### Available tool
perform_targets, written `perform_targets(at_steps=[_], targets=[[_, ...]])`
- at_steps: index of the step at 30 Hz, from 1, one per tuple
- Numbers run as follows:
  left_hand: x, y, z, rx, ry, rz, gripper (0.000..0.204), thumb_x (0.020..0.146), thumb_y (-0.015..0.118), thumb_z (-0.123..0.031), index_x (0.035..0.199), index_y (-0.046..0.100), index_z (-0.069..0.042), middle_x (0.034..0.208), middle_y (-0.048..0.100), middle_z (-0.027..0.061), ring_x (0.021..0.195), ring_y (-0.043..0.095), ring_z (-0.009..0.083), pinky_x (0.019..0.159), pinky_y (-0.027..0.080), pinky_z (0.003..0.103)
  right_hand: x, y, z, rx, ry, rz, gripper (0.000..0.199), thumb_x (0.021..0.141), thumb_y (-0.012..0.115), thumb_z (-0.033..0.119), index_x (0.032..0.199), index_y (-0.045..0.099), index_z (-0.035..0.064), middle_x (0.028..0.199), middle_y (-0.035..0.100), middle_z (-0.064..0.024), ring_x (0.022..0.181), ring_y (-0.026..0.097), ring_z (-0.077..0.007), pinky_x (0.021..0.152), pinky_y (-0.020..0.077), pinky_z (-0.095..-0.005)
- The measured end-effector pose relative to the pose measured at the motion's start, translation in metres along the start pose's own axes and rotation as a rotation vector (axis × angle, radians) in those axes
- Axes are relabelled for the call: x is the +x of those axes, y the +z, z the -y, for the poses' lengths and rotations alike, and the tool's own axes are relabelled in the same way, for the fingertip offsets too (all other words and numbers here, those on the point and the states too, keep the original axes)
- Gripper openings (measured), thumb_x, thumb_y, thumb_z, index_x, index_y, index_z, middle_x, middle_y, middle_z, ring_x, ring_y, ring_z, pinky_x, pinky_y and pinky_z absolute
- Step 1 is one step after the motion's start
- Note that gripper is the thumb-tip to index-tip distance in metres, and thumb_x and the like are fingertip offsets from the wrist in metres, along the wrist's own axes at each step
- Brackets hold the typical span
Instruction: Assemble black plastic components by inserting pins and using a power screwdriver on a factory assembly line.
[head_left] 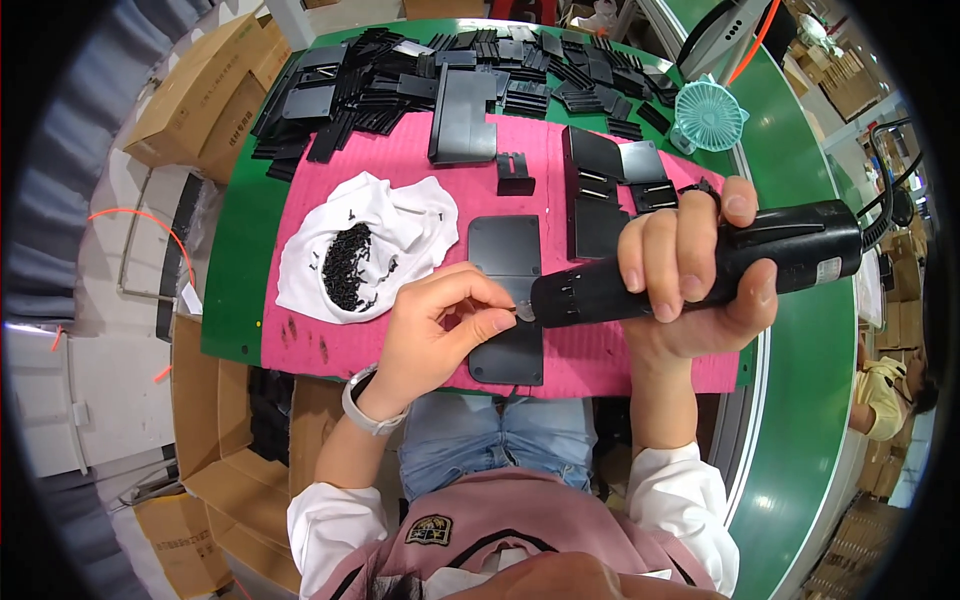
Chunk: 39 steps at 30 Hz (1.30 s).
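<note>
My right hand (690, 265) is wrapped round a black electric screwdriver (790, 245), held sideways with its nose pointing left. Thumb and fingertips of my left hand (440, 320) are pinched together right by a small translucent tip (525, 311) at the screwdriver's nose; whatever lies between the fingertips is too small to make out. Beneath both hands, a flat black plastic plate (505, 355) with rounded corners rests on the pink mat (390, 365). Left of my left hand, a heap of black screws (347, 270) sits on a crumpled white cloth (425, 215), with a few strays around it.
Stacks of black plastic parts (400, 85) fill the table's far side. A larger black panel (462, 115), a small bracket (515, 175) and black housings (592, 190) lie on the mat. A teal fan (710, 115) stands far right. Cardboard boxes (200, 95) stand left.
</note>
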<state>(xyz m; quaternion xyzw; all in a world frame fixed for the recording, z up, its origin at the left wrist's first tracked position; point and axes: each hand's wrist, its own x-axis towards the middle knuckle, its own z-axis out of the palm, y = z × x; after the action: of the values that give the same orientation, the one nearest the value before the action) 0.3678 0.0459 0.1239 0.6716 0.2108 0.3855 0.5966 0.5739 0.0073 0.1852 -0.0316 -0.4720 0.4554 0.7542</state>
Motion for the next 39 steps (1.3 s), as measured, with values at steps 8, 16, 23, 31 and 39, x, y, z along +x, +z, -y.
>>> perform_targets(at_steps=[8,16,23,31,39], targets=[[0.0,-0.01,-0.001,-0.206,-0.207,-0.007,0.022,0.081,0.072,-0.003,0.097,0.061,0.007,0.08,0.063,0.007,0.069,0.057,0.0083,0.06,0.046,0.021,0.006,0.011,-0.014,0.027,0.0,-0.192,0.034,0.089,0.056,0.027,0.115,0.046,0.0072,0.063,0.047,-0.0029,0.045,0.044,-0.0132,0.051,0.0419,-0.0322],[0.01,-0.013,0.015,0.397,-0.305,0.016,0.043,0.094,0.054,-0.028,0.116,0.047,0.009,0.061,0.059,0.0159,0.06,0.061,0.0306,0.058,0.045,0.039,0.005,0.018,-0.029,-0.274,0.17,-0.042,0.037,0.079,0.065,0.013,0.104,0.041,0.0022,0.062,0.047,-0.0042,0.046,0.046,-0.0123,0.045,0.038,-0.0247],[0.009,-0.008,0.027,0.536,-0.159,0.02,0.035,0.091,0.056,-0.021,0.11,0.047,0.007,0.062,0.059,0.0172,0.06,0.059,0.0351,0.056,0.042,0.044,0.001,0.018,-0.041,-0.551,0.226,0.024,0.035,0.079,0.07,0.018,0.1,0.044,0.0067,0.06,0.047,-0.0022,0.043,0.043,-0.0116,0.044,0.0381,-0.0259],[0.005,-0.008,0.045,0.476,-0.112,-0.023,0.03,0.089,0.059,-0.018,0.107,0.049,0.003,0.062,0.06,0.0146,0.06,0.059,0.0345,0.055,0.041,0.043,0.006,0.027,-0.054,-0.563,0.303,0.173,0.036,0.078,0.073,0.011,0.092,0.041,0.0033,0.062,0.048,-0.0035,0.049,0.047,-0.0109,0.044,0.0388,-0.0252],[0.007,-0.011,0.044,0.493,-0.115,-0.02,0.029,0.087,0.06,-0.015,0.107,0.051,0.003,0.064,0.062,0.0159,0.063,0.06,0.0363,0.058,0.042,0.046,0.009,0.03,-0.057,-0.52,0.362,0.176,0.034,0.076,0.073,0.01,0.093,0.044,0.0026,0.063,0.049,-0.0025,0.052,0.048,-0.0103,0.049,0.041,-0.0246]])
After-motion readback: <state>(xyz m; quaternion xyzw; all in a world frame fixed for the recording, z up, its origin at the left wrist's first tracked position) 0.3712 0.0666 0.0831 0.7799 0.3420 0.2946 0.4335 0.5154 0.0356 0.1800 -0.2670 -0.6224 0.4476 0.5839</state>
